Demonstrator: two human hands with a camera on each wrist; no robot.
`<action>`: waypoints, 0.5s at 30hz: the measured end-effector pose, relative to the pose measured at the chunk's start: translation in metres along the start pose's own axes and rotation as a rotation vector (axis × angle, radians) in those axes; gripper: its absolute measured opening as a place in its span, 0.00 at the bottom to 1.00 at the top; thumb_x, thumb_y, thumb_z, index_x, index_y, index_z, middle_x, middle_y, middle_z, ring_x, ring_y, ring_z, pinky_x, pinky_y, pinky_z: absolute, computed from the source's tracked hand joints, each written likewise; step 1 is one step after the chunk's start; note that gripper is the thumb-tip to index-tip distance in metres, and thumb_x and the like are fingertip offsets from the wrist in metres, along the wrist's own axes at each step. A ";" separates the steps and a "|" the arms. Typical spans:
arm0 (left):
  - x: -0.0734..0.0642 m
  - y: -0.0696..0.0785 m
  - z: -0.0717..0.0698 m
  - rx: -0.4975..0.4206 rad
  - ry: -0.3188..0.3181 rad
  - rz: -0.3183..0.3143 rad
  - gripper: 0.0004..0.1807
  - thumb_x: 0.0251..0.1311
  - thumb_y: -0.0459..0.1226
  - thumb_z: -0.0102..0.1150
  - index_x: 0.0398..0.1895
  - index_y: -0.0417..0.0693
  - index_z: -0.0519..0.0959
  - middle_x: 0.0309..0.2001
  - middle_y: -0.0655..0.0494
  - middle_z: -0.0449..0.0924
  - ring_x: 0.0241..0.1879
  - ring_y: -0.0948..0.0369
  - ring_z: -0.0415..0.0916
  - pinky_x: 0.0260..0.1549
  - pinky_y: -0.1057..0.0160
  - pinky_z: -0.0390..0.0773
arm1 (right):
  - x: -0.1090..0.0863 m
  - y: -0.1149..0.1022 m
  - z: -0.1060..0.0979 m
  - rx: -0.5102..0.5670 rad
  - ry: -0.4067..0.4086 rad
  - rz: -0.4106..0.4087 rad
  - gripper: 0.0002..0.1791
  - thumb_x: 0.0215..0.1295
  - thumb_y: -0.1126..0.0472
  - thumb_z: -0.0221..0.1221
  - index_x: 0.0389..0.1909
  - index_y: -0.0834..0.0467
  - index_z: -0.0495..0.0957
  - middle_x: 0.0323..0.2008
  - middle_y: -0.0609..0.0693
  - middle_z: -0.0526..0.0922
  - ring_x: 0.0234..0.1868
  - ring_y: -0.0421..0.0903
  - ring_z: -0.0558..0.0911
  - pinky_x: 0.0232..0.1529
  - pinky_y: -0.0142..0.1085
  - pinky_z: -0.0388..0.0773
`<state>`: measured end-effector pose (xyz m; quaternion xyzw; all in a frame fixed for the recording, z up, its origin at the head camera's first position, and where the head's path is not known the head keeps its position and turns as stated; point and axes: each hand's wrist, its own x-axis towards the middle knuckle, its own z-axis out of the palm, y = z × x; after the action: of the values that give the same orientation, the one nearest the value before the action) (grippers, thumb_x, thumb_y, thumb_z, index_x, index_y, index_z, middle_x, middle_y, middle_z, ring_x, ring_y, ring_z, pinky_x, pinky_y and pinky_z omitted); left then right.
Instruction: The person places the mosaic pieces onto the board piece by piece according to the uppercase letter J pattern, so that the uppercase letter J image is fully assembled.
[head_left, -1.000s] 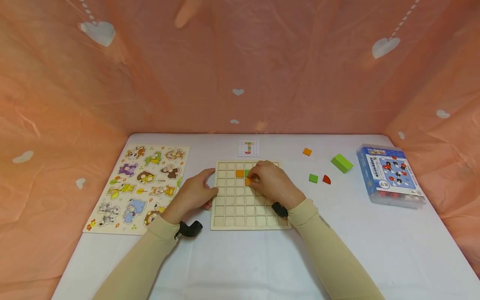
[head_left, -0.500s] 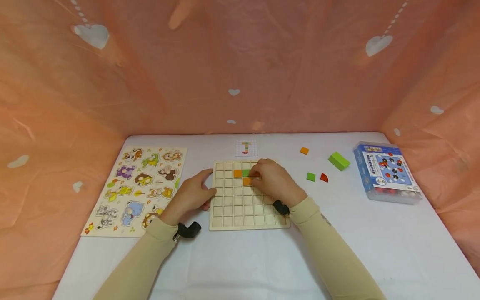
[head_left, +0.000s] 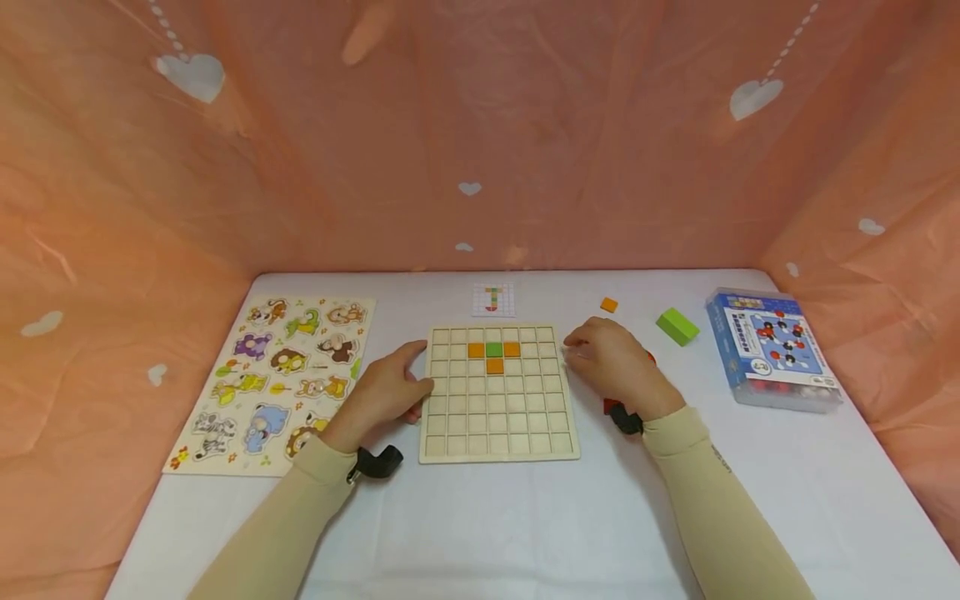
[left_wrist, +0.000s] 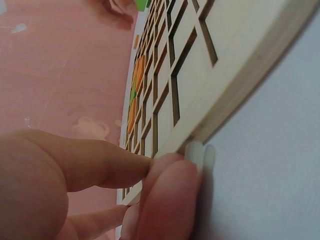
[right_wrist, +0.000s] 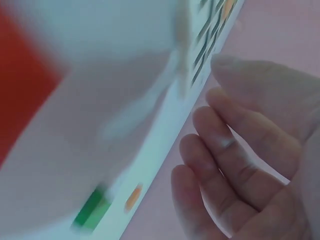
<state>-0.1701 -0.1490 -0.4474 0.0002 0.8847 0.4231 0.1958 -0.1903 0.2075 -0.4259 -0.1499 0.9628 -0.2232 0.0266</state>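
A wooden grid board (head_left: 453,425) lies flat on the table. In its second row sit an orange tile (head_left: 476,350), a green tile (head_left: 493,350) and another orange tile (head_left: 512,349), side by side. A third orange tile (head_left: 495,366) is directly below the green one. My left hand (head_left: 386,385) touches the board's left edge with thumb and fingertips spread along it. Just off the board's right edge hovers my right hand (head_left: 618,367), its fingers loosely bent and nothing between them. Parts of red pieces (head_left: 609,406) show around that hand and wrist.
Behind the board lies a small pattern card (head_left: 483,310) with a coloured J shape. To the right are a loose orange tile (head_left: 609,305), a green block (head_left: 678,327) and a boxed molecule set (head_left: 780,350). An animal puzzle board (head_left: 247,342) lies left, partly under my left arm.
My right hand has let go of an orange tile right of the green one and moved right, off the board. It now covers the loose green tile. My left hand stays in place.
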 end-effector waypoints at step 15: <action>-0.001 0.001 0.001 -0.003 0.001 -0.012 0.42 0.73 0.38 0.64 0.87 0.55 0.59 0.30 0.49 0.83 0.22 0.58 0.84 0.28 0.61 0.86 | -0.034 0.055 -0.023 0.058 0.019 0.158 0.17 0.72 0.60 0.67 0.59 0.60 0.87 0.54 0.58 0.86 0.49 0.55 0.82 0.55 0.54 0.83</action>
<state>-0.1691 -0.1478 -0.4465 -0.0054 0.8841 0.4233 0.1977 -0.1756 0.2743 -0.4298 -0.0707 0.9649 -0.2498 0.0393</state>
